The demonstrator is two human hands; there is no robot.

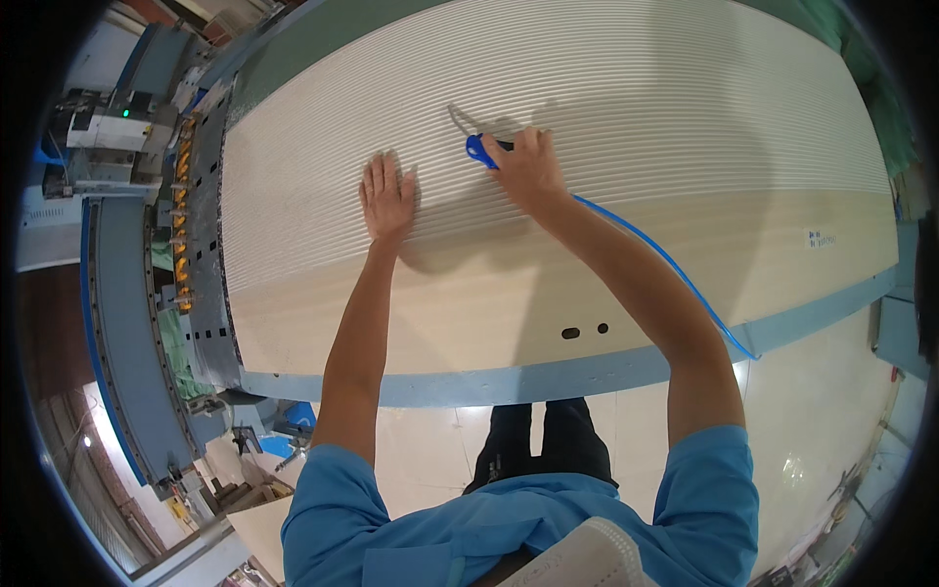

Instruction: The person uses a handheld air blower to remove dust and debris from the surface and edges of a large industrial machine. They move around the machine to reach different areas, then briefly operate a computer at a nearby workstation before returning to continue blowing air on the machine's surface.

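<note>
Air gun (477,150), over the ridged board (646,108): likely light, rigid. Blue hose (675,263) lies nearest, probably flexible. Left hand (388,201) rests open on the board; right hand (529,171) grips the handle (505,146), the proper hold. Nozzle (461,118) extends beyond.

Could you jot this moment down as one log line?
left hand: flat on ribbed panel | right hand: gripping blue nozzle tool | blue hose: crosses panel's near edge

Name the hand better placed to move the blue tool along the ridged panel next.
Likely the right hand: it grips the blue tool over the ridged panel, while the left hand lies flat on the panel, without a tool.
</note>
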